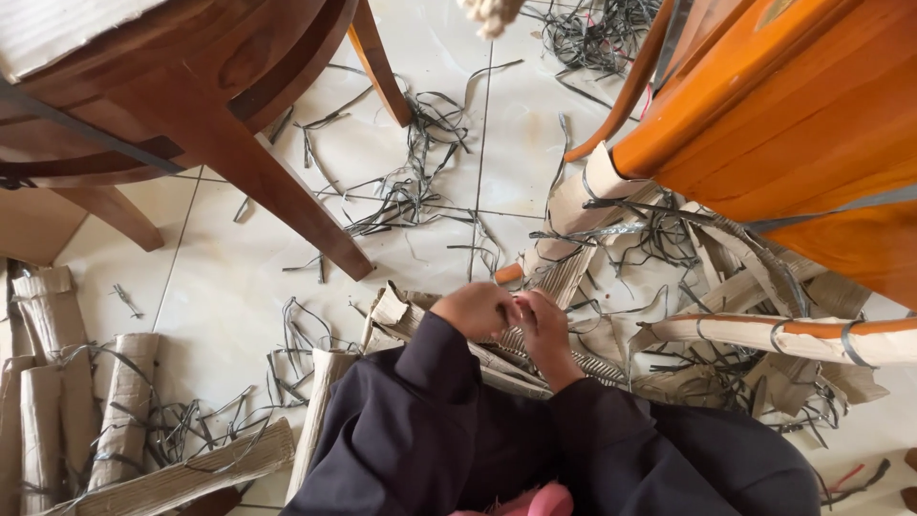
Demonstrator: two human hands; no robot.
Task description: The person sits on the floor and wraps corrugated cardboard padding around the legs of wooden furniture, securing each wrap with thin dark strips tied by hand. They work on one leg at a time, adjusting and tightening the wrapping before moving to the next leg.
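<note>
Here, your left hand (475, 310) and right hand (541, 320) pinch a corrugated cardboard strip (523, 361) lying diagonally across the tiled floor (239, 287).

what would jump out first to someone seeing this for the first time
The pale tiled floor is strewn with thin dark plastic straps and torn strips of brown corrugated cardboard. At centre, the left hand and right hand, in dark sleeves, meet over a cardboard-wrapped piece. A dark brown wooden chair fills the upper left, a glossy orange wooden one the upper right.
</note>
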